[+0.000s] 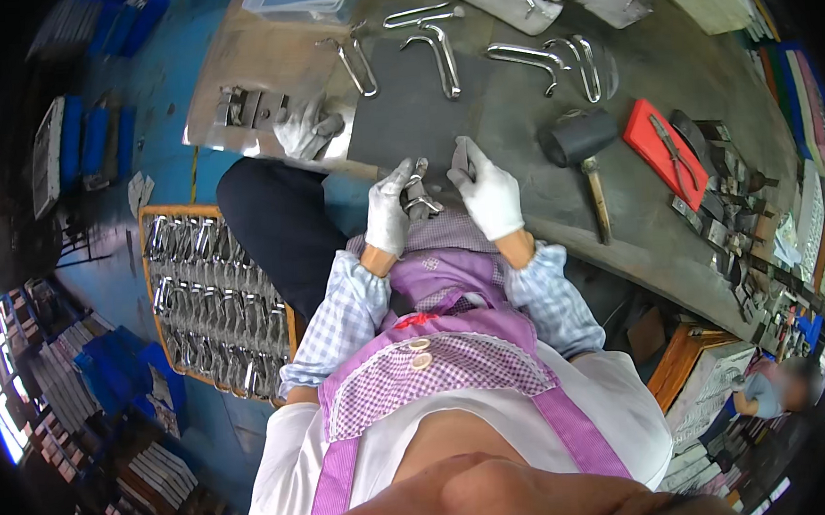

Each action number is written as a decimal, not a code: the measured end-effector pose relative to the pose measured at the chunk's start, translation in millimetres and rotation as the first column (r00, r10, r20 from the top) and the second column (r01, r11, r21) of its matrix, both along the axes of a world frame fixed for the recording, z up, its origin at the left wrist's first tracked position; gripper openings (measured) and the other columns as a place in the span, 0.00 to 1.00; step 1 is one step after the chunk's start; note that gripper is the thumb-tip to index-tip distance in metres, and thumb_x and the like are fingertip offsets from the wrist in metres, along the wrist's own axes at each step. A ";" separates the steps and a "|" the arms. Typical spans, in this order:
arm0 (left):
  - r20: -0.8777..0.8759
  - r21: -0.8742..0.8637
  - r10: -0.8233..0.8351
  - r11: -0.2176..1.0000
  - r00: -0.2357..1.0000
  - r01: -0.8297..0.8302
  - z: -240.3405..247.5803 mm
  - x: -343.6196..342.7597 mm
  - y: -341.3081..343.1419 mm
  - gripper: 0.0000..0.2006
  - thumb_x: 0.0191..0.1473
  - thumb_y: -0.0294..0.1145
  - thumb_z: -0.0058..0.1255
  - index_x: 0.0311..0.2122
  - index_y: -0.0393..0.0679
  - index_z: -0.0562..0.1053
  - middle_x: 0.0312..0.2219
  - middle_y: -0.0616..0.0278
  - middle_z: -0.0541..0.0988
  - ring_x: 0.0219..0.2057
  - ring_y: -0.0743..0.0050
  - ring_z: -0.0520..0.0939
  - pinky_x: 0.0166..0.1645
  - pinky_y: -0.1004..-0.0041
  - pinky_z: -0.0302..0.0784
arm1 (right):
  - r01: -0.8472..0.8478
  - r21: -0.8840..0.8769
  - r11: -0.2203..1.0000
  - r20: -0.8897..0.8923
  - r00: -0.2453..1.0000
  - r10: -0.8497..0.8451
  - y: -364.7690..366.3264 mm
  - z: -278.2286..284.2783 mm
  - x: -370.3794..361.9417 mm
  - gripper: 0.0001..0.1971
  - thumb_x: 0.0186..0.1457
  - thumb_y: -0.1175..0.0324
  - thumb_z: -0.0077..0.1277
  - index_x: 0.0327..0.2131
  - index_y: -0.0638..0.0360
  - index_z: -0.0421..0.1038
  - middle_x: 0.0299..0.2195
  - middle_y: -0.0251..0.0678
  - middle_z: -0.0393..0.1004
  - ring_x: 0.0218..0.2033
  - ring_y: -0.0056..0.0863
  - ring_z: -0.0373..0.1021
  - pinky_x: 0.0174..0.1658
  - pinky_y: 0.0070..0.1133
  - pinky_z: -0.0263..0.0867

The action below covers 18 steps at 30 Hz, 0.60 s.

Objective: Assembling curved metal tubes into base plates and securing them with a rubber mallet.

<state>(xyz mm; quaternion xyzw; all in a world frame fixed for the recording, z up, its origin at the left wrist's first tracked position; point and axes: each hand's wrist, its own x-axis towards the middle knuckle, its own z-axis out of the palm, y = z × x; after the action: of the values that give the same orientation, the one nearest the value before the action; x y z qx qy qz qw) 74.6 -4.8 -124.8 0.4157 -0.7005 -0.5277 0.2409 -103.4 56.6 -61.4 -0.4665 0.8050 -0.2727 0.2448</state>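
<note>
My left hand (389, 212), in a white glove, is closed on a shiny curved metal piece (418, 189) just off the table's front edge, above my lap. Level with it, my gloved right hand (490, 196) has its thumb and fingers pressed together. Grey shows at its fingertips, either a small flat piece or stained glove tips; I cannot make out which. Beyond both hands lies a dark grey mat (413, 116). On and around it are bent shiny metal pieces, such as one at the mat's far side (446, 67) and another on the right (523, 57).
A black-headed mallet (577, 139) and pliers (676, 156) on a red tray (646, 130) lie to the right. Metal blocks (727, 229) crowd the right edge. A crumpled glove (306, 132) sits left of the mat. An orange-rimmed rack (147, 274) of metal pieces stands low at left.
</note>
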 end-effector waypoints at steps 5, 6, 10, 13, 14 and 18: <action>-0.296 -0.084 0.181 0.973 0.938 -0.214 35.8 -10.0 7.9 0.13 0.56 0.34 0.52 0.35 0.32 0.78 0.24 0.68 0.78 0.24 0.85 0.75 0.29 0.79 0.70 | 0.082 -0.076 0.994 0.362 0.931 -0.049 2.0 74.3 35.7 0.23 0.55 0.67 0.53 0.55 0.50 0.67 0.26 0.45 0.77 0.31 0.43 0.78 0.35 0.33 0.72; -0.383 0.317 0.341 0.922 0.859 -0.224 39.9 -10.7 12.6 0.14 0.56 0.36 0.53 0.34 0.32 0.78 0.23 0.70 0.77 0.23 0.87 0.73 0.28 0.81 0.68 | 0.069 -0.044 0.997 0.314 0.948 -0.051 -3.4 79.8 39.1 0.25 0.53 0.69 0.53 0.56 0.50 0.66 0.27 0.46 0.78 0.30 0.44 0.78 0.34 0.32 0.73; -0.376 0.685 0.582 0.699 0.721 -0.206 49.4 -8.0 21.8 0.13 0.55 0.34 0.53 0.34 0.32 0.79 0.22 0.71 0.76 0.22 0.88 0.71 0.26 0.82 0.66 | 0.017 -0.052 0.998 0.464 0.886 0.009 0.1 71.5 44.4 0.25 0.52 0.72 0.53 0.56 0.52 0.67 0.26 0.44 0.78 0.27 0.36 0.78 0.32 0.28 0.73; -0.383 0.579 0.535 0.774 0.753 -0.255 40.1 -8.2 23.8 0.10 0.56 0.31 0.52 0.32 0.35 0.80 0.19 0.72 0.73 0.21 0.90 0.69 0.24 0.81 0.63 | 0.034 -0.117 0.993 0.618 0.785 0.046 0.6 63.8 47.0 0.26 0.52 0.76 0.52 0.57 0.55 0.67 0.22 0.33 0.74 0.23 0.19 0.69 0.28 0.20 0.67; -0.380 0.582 0.543 0.770 0.749 -0.262 37.4 -6.5 23.8 0.10 0.56 0.31 0.52 0.32 0.35 0.80 0.19 0.72 0.73 0.21 0.90 0.69 0.24 0.81 0.63 | 0.045 -0.151 0.988 0.664 0.744 0.068 0.5 62.6 48.1 0.28 0.52 0.78 0.50 0.58 0.57 0.67 0.20 0.22 0.70 0.20 0.07 0.60 0.25 0.14 0.62; -0.376 0.537 0.489 0.807 0.787 -0.245 41.7 2.9 23.9 0.12 0.54 0.36 0.55 0.26 0.37 0.77 0.20 0.69 0.76 0.19 0.87 0.73 0.24 0.81 0.68 | 0.102 -0.084 0.991 0.787 0.617 0.004 5.4 70.4 55.9 0.28 0.51 0.80 0.50 0.58 0.57 0.67 0.19 0.21 0.67 0.20 0.05 0.58 0.24 0.12 0.59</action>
<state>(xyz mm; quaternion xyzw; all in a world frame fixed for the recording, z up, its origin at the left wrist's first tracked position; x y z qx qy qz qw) 77.4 19.1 -83.1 0.4420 -0.3705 -0.7077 0.4081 -47.5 62.0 8.9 -0.2924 0.6117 -0.5036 0.5355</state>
